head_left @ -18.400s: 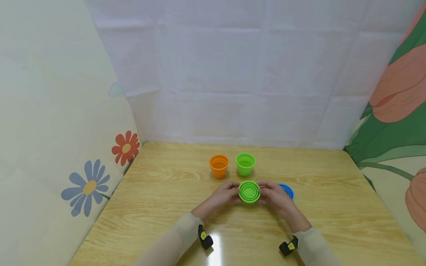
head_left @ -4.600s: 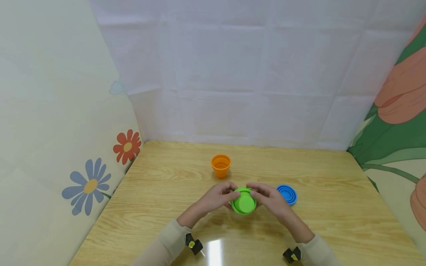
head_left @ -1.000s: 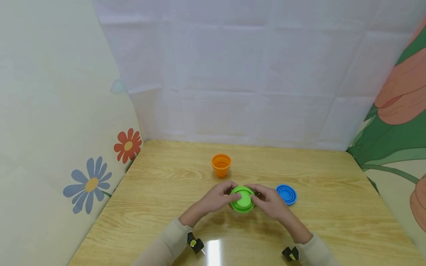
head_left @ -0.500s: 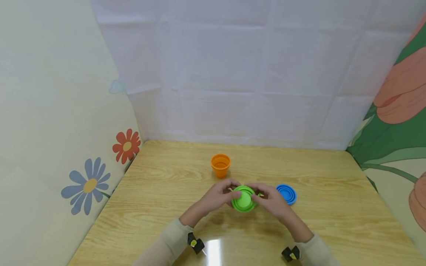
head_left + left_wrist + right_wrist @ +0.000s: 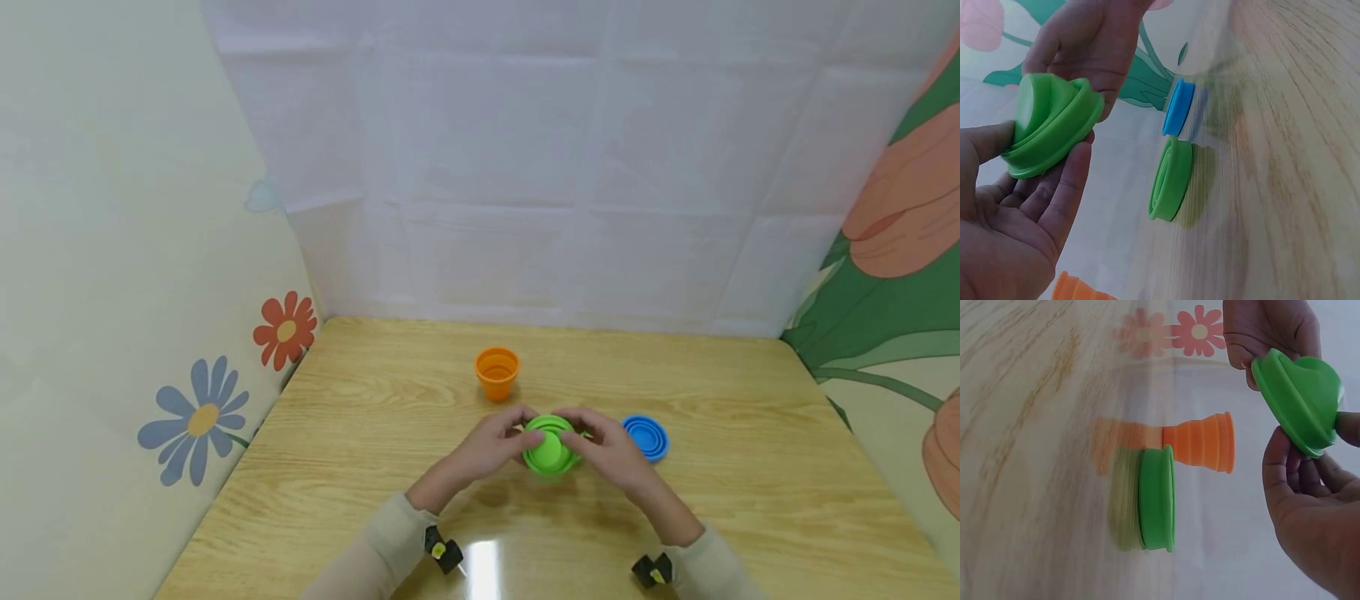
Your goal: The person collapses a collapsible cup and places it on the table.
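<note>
A green collapsible cup point(image 5: 551, 452) is held up off the table between both hands, base towards the head camera. Its rings are partly folded and sit unevenly, as the tilted base in the left wrist view shows. My left hand point(image 5: 489, 443) pinches one side, thumb on the base and fingers under the rim. On the opposite side my right hand point(image 5: 613, 457) pinches it in the same manner. Beyond the hands a second green cup point(image 5: 1172, 180), folded flat, lies on the table, almost wholly hidden in the head view.
An orange collapsible cup point(image 5: 497, 373) stands extended and upright behind the left hand. To the right of the right hand lies a blue cup point(image 5: 646, 438), folded flat. The wooden table point(image 5: 750, 433) ends at a white cloth backdrop point(image 5: 480, 208).
Long before, the hands held a flat green cup and an extended one stood beside the orange cup. The held cup's base stuck out further 4.6 s ago; lately the folds shift slightly under the thumbs.
</note>
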Demonstrator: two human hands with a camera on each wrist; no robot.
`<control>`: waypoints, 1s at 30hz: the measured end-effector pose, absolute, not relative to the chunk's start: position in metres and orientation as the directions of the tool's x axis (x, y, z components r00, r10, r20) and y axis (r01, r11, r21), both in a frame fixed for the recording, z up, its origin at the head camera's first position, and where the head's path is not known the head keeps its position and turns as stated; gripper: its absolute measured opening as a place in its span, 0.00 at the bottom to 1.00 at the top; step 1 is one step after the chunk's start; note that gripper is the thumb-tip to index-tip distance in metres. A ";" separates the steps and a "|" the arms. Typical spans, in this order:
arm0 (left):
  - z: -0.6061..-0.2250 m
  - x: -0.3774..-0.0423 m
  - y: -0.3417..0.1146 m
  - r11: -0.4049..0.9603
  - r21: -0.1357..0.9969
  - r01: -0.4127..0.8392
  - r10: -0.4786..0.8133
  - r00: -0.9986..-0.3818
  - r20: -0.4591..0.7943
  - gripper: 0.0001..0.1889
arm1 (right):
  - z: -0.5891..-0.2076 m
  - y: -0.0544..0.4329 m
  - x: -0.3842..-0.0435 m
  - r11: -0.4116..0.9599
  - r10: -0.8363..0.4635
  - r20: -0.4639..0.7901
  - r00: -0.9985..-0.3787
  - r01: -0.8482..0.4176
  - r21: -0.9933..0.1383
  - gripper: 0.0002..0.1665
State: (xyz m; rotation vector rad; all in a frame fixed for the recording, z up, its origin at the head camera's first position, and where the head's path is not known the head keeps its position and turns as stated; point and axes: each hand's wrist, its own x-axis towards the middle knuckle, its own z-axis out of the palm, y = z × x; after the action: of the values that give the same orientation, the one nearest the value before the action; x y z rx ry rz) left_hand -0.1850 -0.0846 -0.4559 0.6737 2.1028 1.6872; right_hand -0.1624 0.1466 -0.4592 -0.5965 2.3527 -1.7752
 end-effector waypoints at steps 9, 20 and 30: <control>-0.455 -0.184 -0.083 0.174 0.974 0.142 0.583 -0.813 0.014 0.13 | -0.461 0.148 -0.162 0.212 -0.409 0.100 -0.907 -0.201 -0.956 0.20; -0.455 -0.180 -0.080 0.250 0.952 0.177 0.556 -0.831 0.008 0.15 | -0.459 0.145 -0.163 0.252 -0.404 0.045 -0.913 -0.158 -0.955 0.22; -0.455 -0.184 -0.079 0.139 0.981 0.135 0.450 -0.891 0.059 0.15 | -0.460 0.148 -0.164 0.095 -0.424 0.090 -0.901 -0.143 -0.985 0.29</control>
State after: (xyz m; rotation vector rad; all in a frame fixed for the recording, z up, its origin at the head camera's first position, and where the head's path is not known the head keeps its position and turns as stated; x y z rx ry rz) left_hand -0.1835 -0.0788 -0.4552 0.5719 2.1668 1.8235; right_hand -0.1637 0.1477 -0.4596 -0.5687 2.1519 -1.8949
